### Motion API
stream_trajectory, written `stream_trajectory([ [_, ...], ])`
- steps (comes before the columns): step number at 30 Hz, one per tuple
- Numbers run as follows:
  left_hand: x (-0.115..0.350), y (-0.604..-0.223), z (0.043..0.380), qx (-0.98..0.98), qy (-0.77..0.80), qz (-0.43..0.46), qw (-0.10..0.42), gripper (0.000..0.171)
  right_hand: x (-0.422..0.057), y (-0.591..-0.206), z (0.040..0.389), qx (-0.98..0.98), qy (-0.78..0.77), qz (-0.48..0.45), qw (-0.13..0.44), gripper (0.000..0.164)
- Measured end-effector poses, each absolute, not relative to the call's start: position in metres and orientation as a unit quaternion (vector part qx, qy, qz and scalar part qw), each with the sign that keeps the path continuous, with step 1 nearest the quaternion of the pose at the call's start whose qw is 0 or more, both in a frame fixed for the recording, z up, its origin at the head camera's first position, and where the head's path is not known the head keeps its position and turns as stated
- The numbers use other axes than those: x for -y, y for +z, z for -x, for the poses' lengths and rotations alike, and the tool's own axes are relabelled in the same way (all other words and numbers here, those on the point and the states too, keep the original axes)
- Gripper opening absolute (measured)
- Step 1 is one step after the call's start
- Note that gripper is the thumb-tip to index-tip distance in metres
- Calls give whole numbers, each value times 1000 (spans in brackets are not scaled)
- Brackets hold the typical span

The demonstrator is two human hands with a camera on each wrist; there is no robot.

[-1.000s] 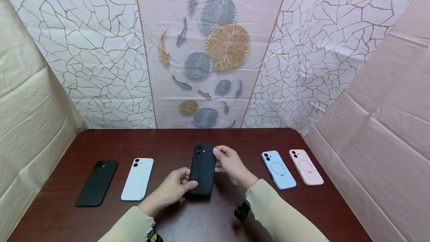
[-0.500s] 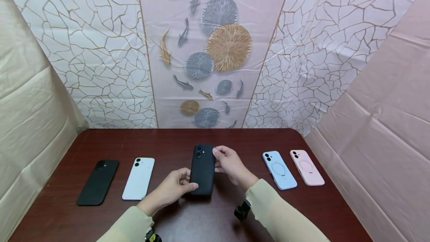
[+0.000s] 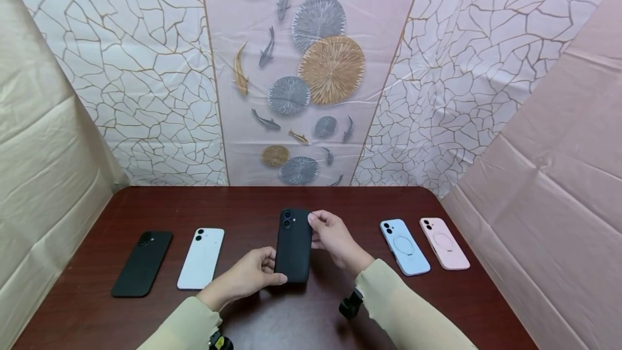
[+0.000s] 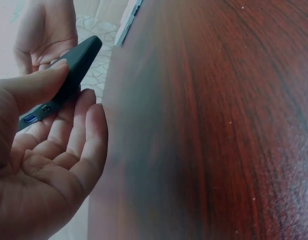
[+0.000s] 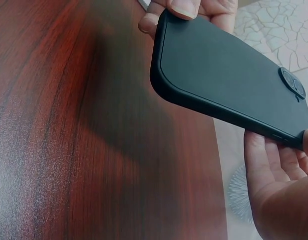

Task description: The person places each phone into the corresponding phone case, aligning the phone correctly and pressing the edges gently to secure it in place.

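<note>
A black phone in a black case [image 3: 293, 250] is held tilted above the table, its back with two camera lenses facing me. My left hand [image 3: 248, 275] grips its lower left corner, thumb on the back and fingers behind. At the upper right edge, my right hand [image 3: 336, 238] pinches it between thumb and fingers. In the right wrist view the case's back [image 5: 218, 70] shows a rim all round, and the left thumb [image 5: 184, 7] presses one corner. The left wrist view catches the case's narrow side [image 4: 76, 75]. The phone's screen side is hidden.
On the left of the dark red table [image 3: 262, 328] lie a black phone [image 3: 142, 264] and a white phone [image 3: 201, 259]. A light blue phone case [image 3: 405, 247] and a pink one [image 3: 444, 243], each with a ring, lie on the right. Patterned cloth [image 3: 160, 69] hangs behind.
My left hand has shifted slightly down along the phone's lower corner, its thumb now nearer the bottom edge. The right hand keeps its grip, and the phone has barely moved.
</note>
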State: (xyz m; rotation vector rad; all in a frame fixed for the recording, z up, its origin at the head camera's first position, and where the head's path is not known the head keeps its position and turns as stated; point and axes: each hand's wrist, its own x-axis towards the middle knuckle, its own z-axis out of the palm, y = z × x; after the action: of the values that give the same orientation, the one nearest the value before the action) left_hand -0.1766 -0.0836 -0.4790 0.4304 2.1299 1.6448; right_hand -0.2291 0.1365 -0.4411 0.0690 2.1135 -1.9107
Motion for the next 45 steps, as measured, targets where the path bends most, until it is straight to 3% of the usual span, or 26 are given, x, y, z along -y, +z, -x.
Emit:
stream_trajectory([
  [19,81,-480,176,-777,579,-163,186,28,-137,-441,229,-736,-662,-25,143,28],
  [31,81,-480,182,-729,667,-88,124,35,-137,-444,228,-736,-656,5,166,32],
  [45,80,-482,183,-738,666,-42,102,24,-132,-448,219,-733,-649,33,203,32],
])
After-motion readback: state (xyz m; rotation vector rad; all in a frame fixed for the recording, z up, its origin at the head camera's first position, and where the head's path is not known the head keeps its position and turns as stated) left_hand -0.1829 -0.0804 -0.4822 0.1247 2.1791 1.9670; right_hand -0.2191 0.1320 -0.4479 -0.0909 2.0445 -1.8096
